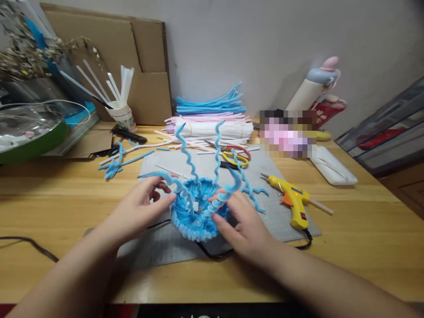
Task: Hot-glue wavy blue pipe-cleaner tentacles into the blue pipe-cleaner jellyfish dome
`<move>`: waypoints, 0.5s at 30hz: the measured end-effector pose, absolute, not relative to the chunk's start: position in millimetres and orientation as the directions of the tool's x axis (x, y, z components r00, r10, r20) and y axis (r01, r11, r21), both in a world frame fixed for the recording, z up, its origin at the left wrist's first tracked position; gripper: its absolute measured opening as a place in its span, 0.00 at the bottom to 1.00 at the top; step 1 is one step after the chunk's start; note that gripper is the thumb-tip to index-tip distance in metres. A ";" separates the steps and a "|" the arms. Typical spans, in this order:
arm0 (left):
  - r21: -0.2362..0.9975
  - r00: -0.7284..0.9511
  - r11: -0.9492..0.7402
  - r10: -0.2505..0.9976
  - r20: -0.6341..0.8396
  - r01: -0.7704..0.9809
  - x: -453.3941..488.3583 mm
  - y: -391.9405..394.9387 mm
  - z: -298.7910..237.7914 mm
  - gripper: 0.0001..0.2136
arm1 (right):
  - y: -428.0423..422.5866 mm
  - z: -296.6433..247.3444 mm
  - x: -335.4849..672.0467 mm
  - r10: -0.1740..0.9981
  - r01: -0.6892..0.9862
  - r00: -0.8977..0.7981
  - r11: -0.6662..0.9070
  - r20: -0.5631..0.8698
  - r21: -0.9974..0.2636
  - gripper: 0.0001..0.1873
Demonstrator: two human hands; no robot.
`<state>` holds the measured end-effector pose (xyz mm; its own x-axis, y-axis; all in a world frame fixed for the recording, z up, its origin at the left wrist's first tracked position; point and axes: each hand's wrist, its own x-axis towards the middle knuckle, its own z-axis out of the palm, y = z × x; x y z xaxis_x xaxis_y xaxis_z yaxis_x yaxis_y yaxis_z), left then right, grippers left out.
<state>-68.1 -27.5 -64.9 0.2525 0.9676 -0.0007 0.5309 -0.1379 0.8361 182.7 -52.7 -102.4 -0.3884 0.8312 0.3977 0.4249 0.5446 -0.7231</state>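
Observation:
A blue bowl-shaped piece made of pipe cleaners (195, 232) sits hollow side up over the grey mat, with several curly blue strands rising from inside it. My left hand (142, 205) is at its left side, thumb tip touching the rim. The other left fingers are loosely bent behind a curled strand (177, 182), apart from the thumb. On the right, my right hand (240, 221) grips the piece at the rim, around the base of a thick spiral strand (225, 194). Some right fingertips are hidden behind that spiral. Small pearl-like beads and a white bit show inside.
A yellow glue gun (294, 201) lies right on the grey mat (274, 176), its black cord running underneath. Scissors (236, 157) and loose blue curls (253, 194) lie behind. Pipe-cleaner bundles (212, 106) line the wall. A cup of white sticks (121, 115) stands left.

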 end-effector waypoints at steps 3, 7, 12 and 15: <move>0.896 0.184 0.110 0.961 -0.207 0.430 -62.3 -24.0 -75.0 0.21 | -53.9 -99.1 182.8 0.835 0.370 -0.385 0.530 0.393 -0.763 0.11; 0.897 0.174 0.173 0.949 -0.262 0.407 -56.1 -22.6 -85.5 0.22 | -55.4 -96.4 182.3 0.842 0.278 -0.321 0.520 0.432 -0.808 0.13; 0.915 0.173 0.153 0.957 -0.231 0.374 -53.3 -18.9 -86.8 0.20 | -51.5 -98.6 184.1 0.864 0.226 -0.071 0.500 0.498 -0.836 0.10; 0.924 0.135 0.136 0.971 -0.195 0.358 -52.1 -16.1 -86.3 0.22 | -45.2 -101.4 186.5 0.867 0.263 0.067 0.462 0.494 -0.847 0.09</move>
<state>-52.1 -16.1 -86.3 0.1354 0.9714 -0.1953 0.3585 0.1358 0.9236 186.5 -45.2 -101.4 0.0666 0.8672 0.4935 0.2630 0.4619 -0.8471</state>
